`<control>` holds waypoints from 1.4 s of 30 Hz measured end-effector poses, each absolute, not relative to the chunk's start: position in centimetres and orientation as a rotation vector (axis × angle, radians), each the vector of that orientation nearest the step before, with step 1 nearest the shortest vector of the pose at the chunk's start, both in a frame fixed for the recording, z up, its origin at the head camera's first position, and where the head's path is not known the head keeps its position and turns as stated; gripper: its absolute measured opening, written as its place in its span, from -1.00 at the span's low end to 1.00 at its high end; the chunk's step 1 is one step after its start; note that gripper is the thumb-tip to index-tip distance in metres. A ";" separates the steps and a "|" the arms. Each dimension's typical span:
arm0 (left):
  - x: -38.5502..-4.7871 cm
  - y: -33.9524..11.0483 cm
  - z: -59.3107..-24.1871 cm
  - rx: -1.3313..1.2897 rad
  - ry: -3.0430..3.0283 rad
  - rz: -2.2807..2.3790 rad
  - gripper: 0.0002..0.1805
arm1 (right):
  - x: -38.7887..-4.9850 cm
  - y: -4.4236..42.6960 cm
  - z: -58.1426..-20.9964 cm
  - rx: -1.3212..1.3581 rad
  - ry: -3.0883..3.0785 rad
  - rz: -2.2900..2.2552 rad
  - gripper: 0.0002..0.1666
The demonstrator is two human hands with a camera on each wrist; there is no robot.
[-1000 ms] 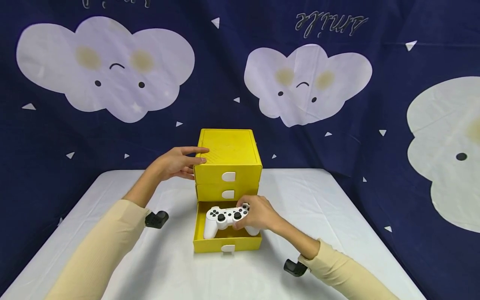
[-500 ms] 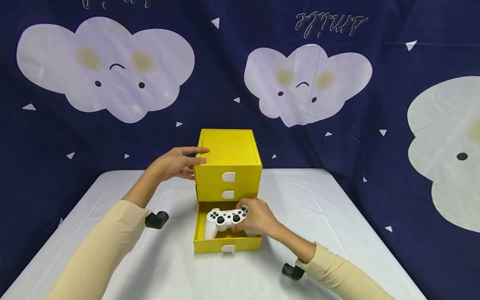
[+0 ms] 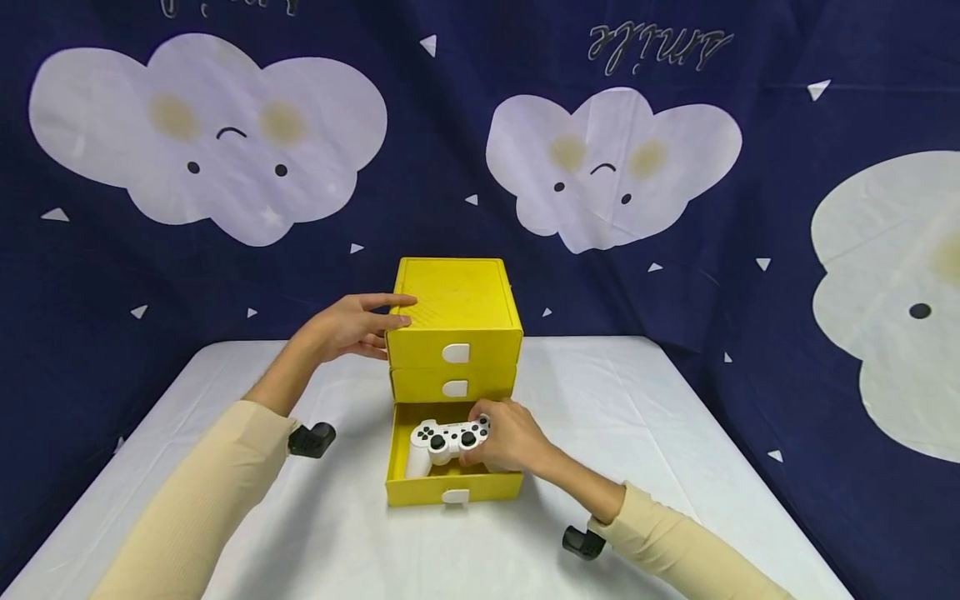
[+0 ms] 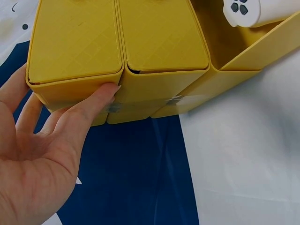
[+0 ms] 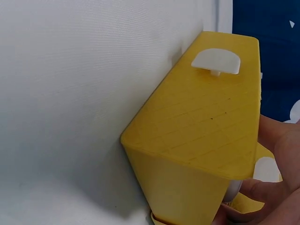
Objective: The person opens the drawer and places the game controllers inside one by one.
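A yellow stack of three drawers (image 3: pixel 457 292) stands mid-table, its bottom drawer (image 3: pixel 491 490) pulled out. Inside that drawer lies a white game controller (image 3: pixel 418 460), buttons facing up. My right hand (image 3: pixel 513 437) grips the controller's right side, hiding its right handle. My left hand (image 3: pixel 347 327) rests on the upper left edge of the stack, fingers extended; in the left wrist view, the thumb of this hand (image 4: pixel 42 164) touches the unit's side. From the right wrist, the drawer front (image 5: pixel 187 126) covers most of the controller (image 5: pixel 233 190).
White half-round pulls (image 3: pixel 456 353) mark the drawer fronts; the upper two drawers are closed. A white cloth covers the table (image 3: pixel 600 417). A dark blue curtain with clouds (image 3: pixel 615 158) hangs behind and at the sides.
My right hand and the controller's right side have moved slightly left and down, settling deeper in the drawer. My left hand has stayed in place on the stack.
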State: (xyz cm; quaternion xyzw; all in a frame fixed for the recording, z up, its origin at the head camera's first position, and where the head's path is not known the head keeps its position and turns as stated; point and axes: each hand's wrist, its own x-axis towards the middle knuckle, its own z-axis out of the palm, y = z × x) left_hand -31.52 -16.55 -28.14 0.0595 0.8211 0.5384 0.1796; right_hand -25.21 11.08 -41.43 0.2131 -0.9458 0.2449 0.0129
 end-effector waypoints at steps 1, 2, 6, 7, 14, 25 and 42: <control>-31.5 -16.6 -28.1 0.167 2.318 1.524 -0.36 | -25.2 11.1 -41.5 0.668 -2.954 0.761 -0.39; -31.5 -16.6 -28.1 0.168 2.316 1.525 -0.36 | -25.3 11.0 -41.5 0.671 -2.961 0.757 -0.39; -31.5 -16.6 -28.1 0.178 2.320 1.524 -0.36 | -25.4 10.9 -41.6 0.679 -2.981 0.741 -0.38; -31.5 -16.6 -28.1 0.181 2.322 1.523 -0.36 | -25.4 10.9 -41.6 0.678 -2.985 0.735 -0.37; -31.4 -16.6 -28.1 0.192 2.317 1.521 -0.36 | -25.7 11.0 -41.8 0.682 -3.018 0.678 -0.33; -31.4 -16.6 -28.1 0.194 2.321 1.520 -0.37 | -25.7 11.1 -41.8 0.705 -3.061 0.655 -0.38; -31.4 -16.7 -28.2 0.196 2.322 1.527 -0.36 | -24.4 12.6 -38.6 0.608 -3.130 0.760 -0.09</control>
